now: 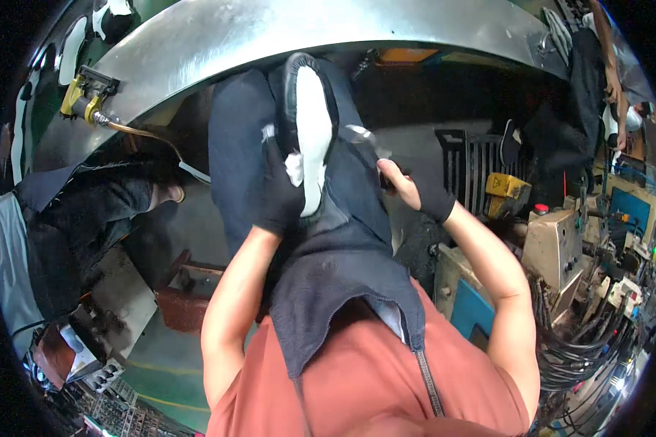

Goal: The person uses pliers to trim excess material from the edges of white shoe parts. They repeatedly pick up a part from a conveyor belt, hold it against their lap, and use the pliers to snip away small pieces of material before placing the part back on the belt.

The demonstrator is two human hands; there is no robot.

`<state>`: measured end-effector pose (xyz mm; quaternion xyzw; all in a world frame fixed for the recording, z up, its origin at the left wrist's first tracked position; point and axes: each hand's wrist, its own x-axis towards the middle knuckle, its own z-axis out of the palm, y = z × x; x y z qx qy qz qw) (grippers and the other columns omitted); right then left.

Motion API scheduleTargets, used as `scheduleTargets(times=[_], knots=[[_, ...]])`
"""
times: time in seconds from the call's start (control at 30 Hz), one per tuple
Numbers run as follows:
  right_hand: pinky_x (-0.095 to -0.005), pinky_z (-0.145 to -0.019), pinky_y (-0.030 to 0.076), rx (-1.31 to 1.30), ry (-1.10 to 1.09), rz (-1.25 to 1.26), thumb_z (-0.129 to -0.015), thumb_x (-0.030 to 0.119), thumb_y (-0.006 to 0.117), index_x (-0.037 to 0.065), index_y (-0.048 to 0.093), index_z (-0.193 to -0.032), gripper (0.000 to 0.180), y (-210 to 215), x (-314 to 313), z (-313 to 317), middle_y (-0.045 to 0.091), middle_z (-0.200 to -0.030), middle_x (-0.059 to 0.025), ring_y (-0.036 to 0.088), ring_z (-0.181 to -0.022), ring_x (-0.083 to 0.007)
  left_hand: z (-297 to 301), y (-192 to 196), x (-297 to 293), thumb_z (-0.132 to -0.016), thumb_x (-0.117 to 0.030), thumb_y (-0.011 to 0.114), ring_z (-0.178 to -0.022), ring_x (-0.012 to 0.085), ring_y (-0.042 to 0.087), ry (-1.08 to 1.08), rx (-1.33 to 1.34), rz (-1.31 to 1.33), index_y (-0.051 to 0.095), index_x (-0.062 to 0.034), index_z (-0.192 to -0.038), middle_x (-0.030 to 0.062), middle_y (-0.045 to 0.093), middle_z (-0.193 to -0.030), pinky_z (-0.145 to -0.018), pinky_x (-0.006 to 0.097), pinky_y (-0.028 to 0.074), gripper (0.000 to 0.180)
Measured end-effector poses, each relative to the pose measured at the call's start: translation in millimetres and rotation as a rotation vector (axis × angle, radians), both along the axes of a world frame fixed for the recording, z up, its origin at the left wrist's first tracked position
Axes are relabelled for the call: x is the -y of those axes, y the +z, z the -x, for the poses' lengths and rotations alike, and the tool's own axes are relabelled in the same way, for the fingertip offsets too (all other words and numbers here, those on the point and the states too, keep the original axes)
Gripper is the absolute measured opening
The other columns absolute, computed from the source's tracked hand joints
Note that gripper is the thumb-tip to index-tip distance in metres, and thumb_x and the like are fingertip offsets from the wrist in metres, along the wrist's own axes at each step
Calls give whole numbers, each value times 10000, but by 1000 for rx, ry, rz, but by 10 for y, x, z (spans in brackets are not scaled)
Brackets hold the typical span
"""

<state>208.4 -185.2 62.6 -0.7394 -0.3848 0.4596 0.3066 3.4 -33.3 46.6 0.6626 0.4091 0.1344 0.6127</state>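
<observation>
A dark shoe upper with a white sole-shaped bottom [313,131] lies bottom up over my lap, its toe toward the metal bench. My left hand [280,193], in a black glove with white patches at the fingers, is closed on its left side near the heel end. To the right of the shoe, apart from it, my right hand [419,191] is in a black glove with the thumb bare. Its fingers are curled, and what they hold, if anything, is hidden. A blurred whitish piece [361,134] shows between that hand and the shoe; I cannot tell what it is.
A curved metal bench [284,33] runs along the front, with a yellow tool [80,100] on a hose at its left. Another person's leg [102,204] is at the left. At the right stand a black slatted crate [474,164], a yellow box [508,191] and machinery with cables [557,244].
</observation>
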Motion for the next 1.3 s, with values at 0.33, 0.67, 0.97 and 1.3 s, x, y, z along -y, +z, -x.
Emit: scheduleTargets(times=[0.33, 0.67, 0.97, 1.3], knots=[[-300, -581, 454, -221, -418, 197, -965, 495, 335, 25, 584, -744, 575, 100, 396, 803, 551, -567, -39, 544, -552, -136, 321, -181, -361, -820, -281, 659, -1105, 221, 508, -153, 19, 251, 381, 32, -1291, 194, 581, -1083, -904, 337, 437, 630], [-294, -504, 445, -371, -662, 277, -948, 527, 357, -5, 558, -682, 628, -243, 308, 544, 525, -544, -57, 570, -502, -145, -1224, 814, -2198, -896, -440, 538, -825, 203, 649, -154, 561, 857, 496, 40, -1155, 133, 626, -987, -681, 321, 554, 547], [-321, -494, 465, -295, -407, 397, -942, 550, 315, -24, 581, -678, 685, -340, -633, -45, 570, -511, -105, 617, -498, -189, -2134, 777, -3074, -796, -243, 661, -1113, 284, 553, -1078, -54, -701, 596, -77, -1136, 141, 564, -1223, -973, 363, 422, 384], [-333, -475, 474, -323, -328, 383, -956, 477, 366, -57, 635, -814, 615, -478, -766, -85, 595, -556, -147, 629, -493, -217, -114, -8, -5215, -625, -564, 701, -1075, 416, 544, 951, -899, -681, 523, -117, -1262, 294, 486, -1264, -884, 436, 447, 798]])
